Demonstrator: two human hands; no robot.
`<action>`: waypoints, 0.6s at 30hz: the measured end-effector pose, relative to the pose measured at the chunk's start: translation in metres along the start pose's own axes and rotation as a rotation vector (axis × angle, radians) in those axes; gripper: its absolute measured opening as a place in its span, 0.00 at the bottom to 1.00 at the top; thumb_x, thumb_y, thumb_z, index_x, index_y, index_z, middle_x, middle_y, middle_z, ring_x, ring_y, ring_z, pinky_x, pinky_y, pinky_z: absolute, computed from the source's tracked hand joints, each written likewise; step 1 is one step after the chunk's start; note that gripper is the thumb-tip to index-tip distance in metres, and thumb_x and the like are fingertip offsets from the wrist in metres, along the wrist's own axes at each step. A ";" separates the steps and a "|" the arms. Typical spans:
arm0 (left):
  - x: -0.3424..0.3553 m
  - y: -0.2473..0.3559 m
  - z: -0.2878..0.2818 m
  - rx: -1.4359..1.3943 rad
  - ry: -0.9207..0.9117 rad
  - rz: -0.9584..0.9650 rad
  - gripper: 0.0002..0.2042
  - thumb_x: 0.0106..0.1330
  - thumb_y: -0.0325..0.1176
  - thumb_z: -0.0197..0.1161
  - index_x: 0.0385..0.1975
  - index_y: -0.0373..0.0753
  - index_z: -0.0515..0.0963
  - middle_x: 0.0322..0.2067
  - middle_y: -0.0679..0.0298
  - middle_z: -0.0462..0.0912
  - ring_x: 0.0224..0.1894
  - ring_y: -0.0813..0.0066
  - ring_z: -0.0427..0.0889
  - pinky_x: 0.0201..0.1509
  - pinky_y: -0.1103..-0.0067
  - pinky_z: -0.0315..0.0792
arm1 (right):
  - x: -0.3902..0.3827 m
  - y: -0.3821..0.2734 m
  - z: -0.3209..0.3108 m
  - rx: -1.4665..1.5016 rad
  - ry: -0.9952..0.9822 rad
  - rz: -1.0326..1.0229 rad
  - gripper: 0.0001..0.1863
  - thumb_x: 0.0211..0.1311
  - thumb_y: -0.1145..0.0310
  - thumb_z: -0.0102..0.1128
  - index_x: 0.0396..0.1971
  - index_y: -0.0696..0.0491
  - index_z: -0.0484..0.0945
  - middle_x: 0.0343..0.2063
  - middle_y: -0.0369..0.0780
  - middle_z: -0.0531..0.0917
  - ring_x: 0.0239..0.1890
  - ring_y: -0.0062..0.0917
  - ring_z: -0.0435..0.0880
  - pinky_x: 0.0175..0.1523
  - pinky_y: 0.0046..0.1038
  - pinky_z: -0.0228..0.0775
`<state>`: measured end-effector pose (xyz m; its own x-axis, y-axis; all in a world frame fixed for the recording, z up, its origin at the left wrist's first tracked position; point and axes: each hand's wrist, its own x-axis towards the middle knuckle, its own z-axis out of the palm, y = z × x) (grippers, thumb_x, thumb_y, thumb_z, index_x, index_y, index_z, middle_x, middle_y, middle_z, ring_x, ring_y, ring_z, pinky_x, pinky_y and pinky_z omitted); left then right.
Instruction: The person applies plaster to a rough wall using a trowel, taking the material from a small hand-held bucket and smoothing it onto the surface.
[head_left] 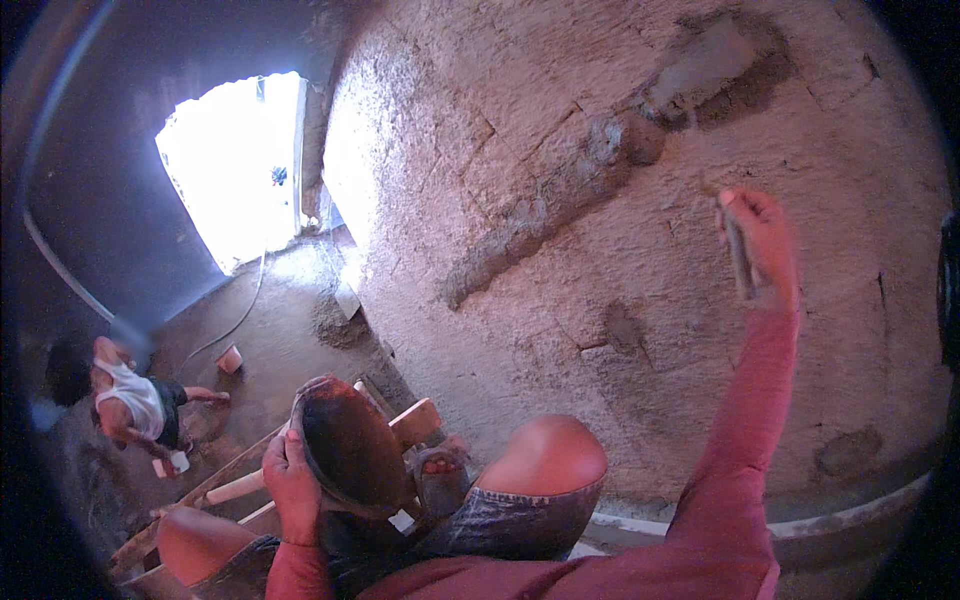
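My left hand [292, 474] grips the rim of a dark round bucket [350, 440], which is tilted over my lap. Its inside is dark, with reddish-brown residue along the wall. Raised toward the rough wall, my right hand [765, 235] is closed around the handle of a trowel [740, 265]; its blade is too thin and blurred to make out well. Above that hand, a patch of wet mortar [705, 65] looks smoothed on the wall. A raised band of mortar [540, 215] runs from it down to the left.
Wooden scaffold pieces [237, 488] are beneath me, high above the floor. Down at the left, a person in a white tank top [135, 400] is near a small bucket [230, 359]. A mortar heap [340, 325] lies by the wall, near a bright opening [240, 170]. A cable [240, 320] crosses the floor.
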<state>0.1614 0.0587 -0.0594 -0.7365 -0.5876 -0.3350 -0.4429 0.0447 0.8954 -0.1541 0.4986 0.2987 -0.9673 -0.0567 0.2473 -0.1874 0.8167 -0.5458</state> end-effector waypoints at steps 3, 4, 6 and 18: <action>0.001 0.000 -0.002 0.078 -0.030 0.000 0.18 0.79 0.38 0.51 0.44 0.27 0.81 0.33 0.60 0.82 0.38 0.74 0.76 0.46 0.74 0.71 | -0.011 0.022 0.025 -0.188 0.067 0.023 0.16 0.69 0.57 0.61 0.32 0.57 0.82 0.22 0.35 0.82 0.24 0.25 0.80 0.32 0.31 0.72; 0.001 -0.002 -0.001 0.111 -0.047 -0.002 0.18 0.79 0.38 0.51 0.45 0.27 0.81 0.34 0.60 0.83 0.38 0.74 0.77 0.46 0.74 0.71 | -0.013 0.029 0.031 -0.219 0.083 0.023 0.17 0.68 0.57 0.61 0.31 0.58 0.82 0.22 0.37 0.82 0.24 0.27 0.81 0.33 0.32 0.72; 0.001 -0.004 0.003 0.091 -0.046 0.012 0.18 0.79 0.38 0.51 0.45 0.27 0.81 0.34 0.60 0.83 0.38 0.74 0.77 0.46 0.73 0.71 | -0.021 0.030 0.040 -0.376 0.099 0.066 0.18 0.68 0.57 0.60 0.34 0.60 0.81 0.25 0.42 0.83 0.28 0.32 0.83 0.36 0.36 0.73; 0.000 0.001 0.009 0.002 0.030 0.129 0.21 0.78 0.42 0.54 0.25 0.31 0.69 0.22 0.61 0.69 0.28 0.71 0.65 0.35 0.67 0.64 | 0.037 0.084 0.089 -0.897 0.196 -0.152 0.19 0.66 0.55 0.61 0.37 0.60 0.79 0.34 0.57 0.83 0.43 0.56 0.82 0.46 0.51 0.73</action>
<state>0.1567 0.0660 -0.0610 -0.7717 -0.6010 -0.2079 -0.3464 0.1231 0.9300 -0.2211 0.5140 0.1911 -0.8818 -0.1679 0.4408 -0.0282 0.9516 0.3061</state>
